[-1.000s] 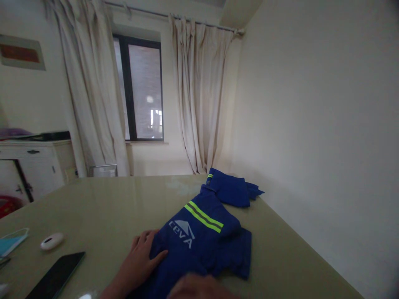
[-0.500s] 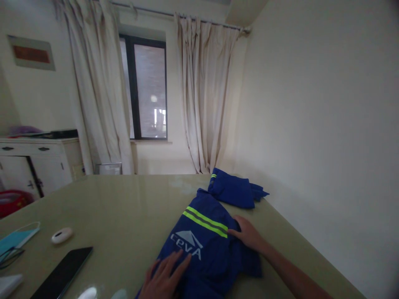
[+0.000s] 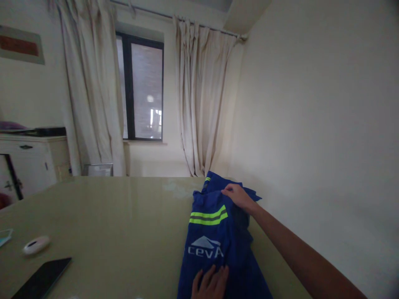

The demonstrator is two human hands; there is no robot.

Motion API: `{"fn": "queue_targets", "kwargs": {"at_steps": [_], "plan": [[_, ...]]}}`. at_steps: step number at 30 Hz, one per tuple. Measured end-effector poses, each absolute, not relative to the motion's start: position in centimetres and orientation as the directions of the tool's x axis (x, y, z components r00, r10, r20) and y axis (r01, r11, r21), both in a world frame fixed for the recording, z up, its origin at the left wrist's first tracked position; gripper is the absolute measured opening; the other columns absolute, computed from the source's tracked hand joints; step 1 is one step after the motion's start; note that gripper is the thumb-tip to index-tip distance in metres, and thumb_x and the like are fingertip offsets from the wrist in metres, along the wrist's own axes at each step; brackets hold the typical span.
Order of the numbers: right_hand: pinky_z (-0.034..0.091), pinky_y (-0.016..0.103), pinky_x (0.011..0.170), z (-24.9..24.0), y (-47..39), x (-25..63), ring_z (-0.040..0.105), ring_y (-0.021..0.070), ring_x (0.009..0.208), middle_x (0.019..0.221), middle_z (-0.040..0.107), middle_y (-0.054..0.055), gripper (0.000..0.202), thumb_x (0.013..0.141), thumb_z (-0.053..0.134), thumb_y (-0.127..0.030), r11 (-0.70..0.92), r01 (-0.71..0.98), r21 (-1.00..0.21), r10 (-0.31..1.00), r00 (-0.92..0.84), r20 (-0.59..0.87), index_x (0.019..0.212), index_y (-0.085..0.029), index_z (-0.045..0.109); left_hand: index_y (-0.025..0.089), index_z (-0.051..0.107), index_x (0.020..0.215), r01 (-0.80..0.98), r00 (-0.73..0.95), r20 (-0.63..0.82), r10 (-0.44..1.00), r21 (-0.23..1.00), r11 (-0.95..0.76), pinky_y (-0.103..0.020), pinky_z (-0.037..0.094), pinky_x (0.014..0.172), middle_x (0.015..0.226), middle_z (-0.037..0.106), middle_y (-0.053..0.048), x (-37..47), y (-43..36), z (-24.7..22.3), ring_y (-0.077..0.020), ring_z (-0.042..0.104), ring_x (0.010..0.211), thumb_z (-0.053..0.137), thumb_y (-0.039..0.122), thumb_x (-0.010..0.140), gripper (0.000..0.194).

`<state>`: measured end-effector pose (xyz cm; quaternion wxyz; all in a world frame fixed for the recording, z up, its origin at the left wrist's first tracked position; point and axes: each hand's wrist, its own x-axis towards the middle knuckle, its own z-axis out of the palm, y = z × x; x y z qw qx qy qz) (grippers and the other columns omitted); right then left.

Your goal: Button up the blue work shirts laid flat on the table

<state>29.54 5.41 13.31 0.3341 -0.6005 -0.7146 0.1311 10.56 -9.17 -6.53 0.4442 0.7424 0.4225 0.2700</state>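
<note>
A dark blue work jacket [image 3: 207, 232] lies partly folded on the table, with yellow-green reflective stripes and a white "ceva" print. My right hand [image 3: 237, 196] pinches its far edge between thumb and fingers, close to the top corner. Below the print, my left hand [image 3: 211, 284] rests flat on the cloth, fingers spread; the frame's lower edge cuts it off. Just behind the jacket is a second folded blue garment [image 3: 215, 179] with a similar stripe, partly covered by the jacket and my right hand.
A glossy greenish table [image 3: 124, 224] reaches toward the window wall. At the left lie a black phone [image 3: 43, 278], a small white oval device [image 3: 36, 246] and part of a face mask [image 3: 4, 237]. The bare wall [image 3: 327, 166] runs along the right side.
My right hand has moved up and away along the jacket to its far edge. The jacket has turned straighter and its stripes are more level. The view has shifted slightly right.
</note>
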Motion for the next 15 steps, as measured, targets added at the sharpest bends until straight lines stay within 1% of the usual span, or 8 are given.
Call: {"fn": "queue_targets", "kwargs": {"at_steps": [2,4,6,8,9,11,13,15], "plan": [[0.053,0.033,0.075,14.7,4.3,24.9,0.069,0.0214,0.084,0.09,0.074,0.006,0.024,0.094,0.06,-0.04,0.338,0.682,-0.648,0.938,-0.191,0.288,0.096,-0.018,0.071,0.029,0.016,0.162,0.21,0.39,0.115,0.913,0.955,-0.21,-0.058,0.042,0.114,0.16,0.041,-0.016,9.4,-7.9,-3.8,-0.039,0.046,0.142,0.075,0.062,0.077,0.109],[0.056,0.028,0.072,15.7,2.5,20.5,0.071,0.0176,0.081,0.091,0.075,0.002,0.035,0.092,0.066,-0.045,0.426,0.545,-0.722,0.888,-0.404,0.218,0.117,-0.021,0.07,0.024,-0.005,0.162,-0.012,0.157,0.161,0.974,0.987,-0.161,-0.047,0.053,0.104,0.16,0.041,-0.019,7.3,-6.3,-0.9,-0.0339,0.054,0.136,0.073,0.061,0.079,0.119],[0.057,0.03,0.083,16.4,1.1,17.6,0.071,0.0191,0.1,0.118,0.073,0.006,0.058,0.087,0.074,-0.048,0.451,0.253,-0.856,0.691,-0.706,0.155,0.139,-0.026,0.057,0.022,0.018,0.16,-0.168,-0.082,0.15,0.985,0.972,-0.162,-0.043,0.051,0.107,0.149,0.055,-0.016,4.1,-4.6,1.4,-0.0306,0.058,0.132,0.065,0.057,0.087,0.094],[0.055,0.035,0.094,16.2,0.8,17.1,0.067,0.0213,0.115,0.138,0.063,0.009,0.066,0.087,0.074,-0.051,0.445,0.099,-0.89,0.619,-0.752,0.226,0.144,-0.027,0.052,0.02,0.041,0.149,-0.182,-0.226,0.076,0.971,0.976,-0.119,-0.043,0.052,0.105,0.138,0.065,-0.013,-0.7,-3.0,2.6,-0.0308,0.063,0.125,0.063,0.052,0.086,0.074],[0.053,0.036,0.098,15.7,1.2,17.8,0.065,0.0219,0.118,0.14,0.062,0.01,0.062,0.089,0.071,-0.052,0.477,0.126,-0.87,0.672,-0.69,0.269,0.142,-0.025,0.054,0.018,0.043,0.147,-0.139,-0.282,0.054,0.958,0.985,-0.097,-0.044,0.054,0.104,0.136,0.066,-0.015,-3.5,-2.4,2.7,-0.0309,0.065,0.122,0.063,0.05,0.085,0.072],[0.05,0.038,0.103,13.5,2.8,20.8,0.065,0.0233,0.118,0.135,0.065,0.011,0.049,0.094,0.064,-0.05,0.51,0.376,-0.773,0.823,-0.475,0.312,0.132,-0.019,0.062,0.012,0.037,0.149,0.088,-0.432,0.035,0.901,0.996,0.004,-0.047,0.056,0.099,0.134,0.066,-0.018,-9.4,-1.7,2.0,-0.0327,0.066,0.118,0.06,0.045,0.083,0.077],[0.045,0.04,0.108,10.3,4.5,25.0,0.062,0.026,0.123,0.135,0.065,0.013,0.049,0.092,0.065,-0.045,0.348,0.742,-0.573,0.937,-0.257,0.236,0.132,-0.017,0.062,0.006,0.03,0.151,0.337,-0.564,0.148,0.813,0.939,0.063,-0.05,0.055,0.098,0.139,0.06,-0.023,-14.4,-1.6,0.7,-0.0354,0.063,0.122,0.05,0.042,0.084,0.078],[0.04,0.042,0.112,6.8,5.5,29.1,0.054,0.0317,0.134,0.143,0.059,0.019,0.061,0.083,0.074,-0.04,0.132,0.898,-0.419,0.987,-0.081,0.136,0.136,-0.013,0.059,0.01,0.034,0.148,0.47,-0.562,0.24,0.791,0.88,0.067,-0.049,0.055,0.097,0.137,0.061,-0.022,-17.4,-1.7,-0.5,-0.034,0.065,0.118,0.042,0.046,0.087,0.071]]}}
